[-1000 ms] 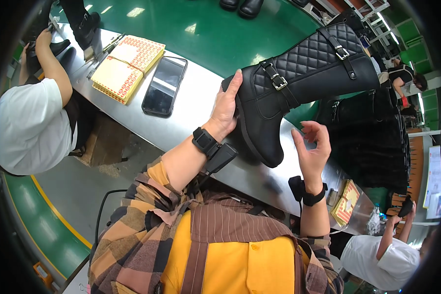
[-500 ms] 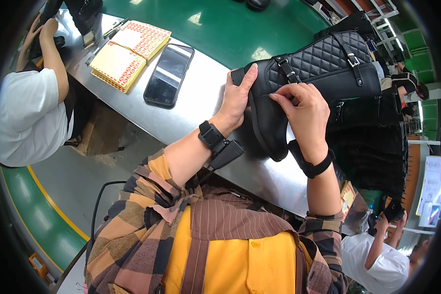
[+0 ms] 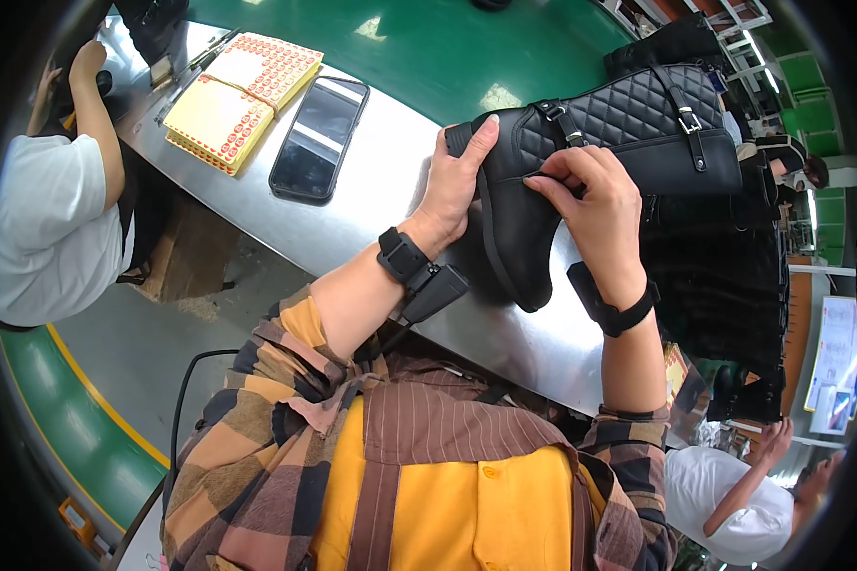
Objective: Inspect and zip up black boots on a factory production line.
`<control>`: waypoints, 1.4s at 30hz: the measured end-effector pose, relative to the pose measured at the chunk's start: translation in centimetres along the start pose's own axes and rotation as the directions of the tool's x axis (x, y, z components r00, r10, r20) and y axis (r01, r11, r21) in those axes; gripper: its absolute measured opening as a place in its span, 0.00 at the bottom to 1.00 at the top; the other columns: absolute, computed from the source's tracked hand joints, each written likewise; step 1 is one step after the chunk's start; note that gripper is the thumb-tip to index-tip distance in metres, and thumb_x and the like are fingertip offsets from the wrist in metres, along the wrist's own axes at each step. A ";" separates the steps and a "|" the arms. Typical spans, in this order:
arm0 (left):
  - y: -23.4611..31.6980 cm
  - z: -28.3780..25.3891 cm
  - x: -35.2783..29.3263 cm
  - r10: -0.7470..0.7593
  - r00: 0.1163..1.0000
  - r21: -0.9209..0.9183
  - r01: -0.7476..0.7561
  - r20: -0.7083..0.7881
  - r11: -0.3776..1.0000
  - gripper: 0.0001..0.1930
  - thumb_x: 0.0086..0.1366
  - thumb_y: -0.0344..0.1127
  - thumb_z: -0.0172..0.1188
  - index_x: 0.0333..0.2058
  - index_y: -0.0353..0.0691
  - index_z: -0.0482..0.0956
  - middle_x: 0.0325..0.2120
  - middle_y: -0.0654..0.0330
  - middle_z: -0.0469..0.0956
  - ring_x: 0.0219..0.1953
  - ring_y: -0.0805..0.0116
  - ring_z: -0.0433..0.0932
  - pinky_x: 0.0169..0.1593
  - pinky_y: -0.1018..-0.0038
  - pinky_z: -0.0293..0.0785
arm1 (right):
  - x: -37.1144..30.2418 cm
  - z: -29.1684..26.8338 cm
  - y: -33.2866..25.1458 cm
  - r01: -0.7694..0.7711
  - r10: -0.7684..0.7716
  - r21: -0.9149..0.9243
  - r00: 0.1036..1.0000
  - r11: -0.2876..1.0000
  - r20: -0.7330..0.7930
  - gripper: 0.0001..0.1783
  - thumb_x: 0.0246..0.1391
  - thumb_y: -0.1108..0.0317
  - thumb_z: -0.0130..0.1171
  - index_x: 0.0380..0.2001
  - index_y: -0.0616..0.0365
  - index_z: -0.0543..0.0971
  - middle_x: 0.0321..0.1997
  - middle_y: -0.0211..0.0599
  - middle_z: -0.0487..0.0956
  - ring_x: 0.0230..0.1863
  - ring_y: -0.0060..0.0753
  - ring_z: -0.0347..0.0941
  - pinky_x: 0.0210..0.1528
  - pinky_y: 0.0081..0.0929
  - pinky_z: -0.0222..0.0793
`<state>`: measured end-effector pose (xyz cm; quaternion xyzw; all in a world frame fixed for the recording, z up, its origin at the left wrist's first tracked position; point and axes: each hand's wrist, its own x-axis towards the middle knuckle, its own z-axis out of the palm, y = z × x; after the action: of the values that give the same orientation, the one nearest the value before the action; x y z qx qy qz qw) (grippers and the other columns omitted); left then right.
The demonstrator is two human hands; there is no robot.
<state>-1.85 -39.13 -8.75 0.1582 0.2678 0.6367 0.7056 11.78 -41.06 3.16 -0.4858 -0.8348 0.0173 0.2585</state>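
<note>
The boot (image 3: 600, 119) is in front of the person, over the surface (image 3: 390, 167), with its shaft to the right and its toe toward the person. Whether the toe touches the surface cannot be told. The left hand (image 3: 448, 195) supports the boot at the heel; its fingers are clamped on the heel, thumb on the upper. The right hand (image 3: 600, 205) is at the ankle, just below the lower buckle strap (image 3: 564, 124). Its thumb and forefinger are together at the tips; whether anything lies between them cannot be told. A phone (image 3: 319, 138) lies on the surface, left of the left hand. Just beside the phone lies a banded stack of yellow cards (image 3: 243, 100). A co-worker (image 3: 52, 224) in white is at far left.
</note>
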 end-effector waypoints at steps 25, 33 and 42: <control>-0.2 -0.1 0.0 -0.011 1.000 -0.132 0.011 0.006 0.991 0.21 0.64 0.49 0.62 0.46 0.39 0.74 0.39 0.58 0.80 0.39 0.70 0.80 0.44 0.71 0.79 | -7.0 -1.2 -0.5 0.280 -0.290 0.119 0.954 0.953 0.075 0.08 0.47 0.62 0.66 0.29 0.52 0.82 0.40 0.31 0.82 0.51 0.36 0.75 0.65 0.47 0.55; 0.9 0.9 -0.1 -0.035 0.996 -0.160 0.048 0.080 0.986 0.26 0.67 0.55 0.55 0.50 0.36 0.75 0.44 0.54 0.80 0.45 0.63 0.80 0.52 0.67 0.76 | -7.7 -0.5 -0.9 -0.087 0.105 0.114 0.980 0.990 -0.170 0.28 0.45 0.70 0.70 0.52 0.60 0.75 0.49 0.43 0.75 0.48 0.43 0.71 0.51 0.34 0.68; 1.6 0.6 -0.5 0.002 0.993 -0.311 0.035 0.117 0.950 0.34 0.68 0.61 0.44 0.62 0.39 0.64 0.60 0.50 0.68 0.60 0.54 0.69 0.63 0.61 0.65 | -9.0 -1.4 1.6 -0.734 0.234 0.648 0.606 -0.203 0.760 0.28 0.64 0.53 0.51 0.59 0.61 0.64 0.43 0.40 0.80 0.27 0.27 0.79 0.27 0.18 0.73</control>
<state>-2.84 -39.32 -7.27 0.0790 0.1233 0.6550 0.7413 17.23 -47.85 0.17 -0.4532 -0.3449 0.7599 0.3136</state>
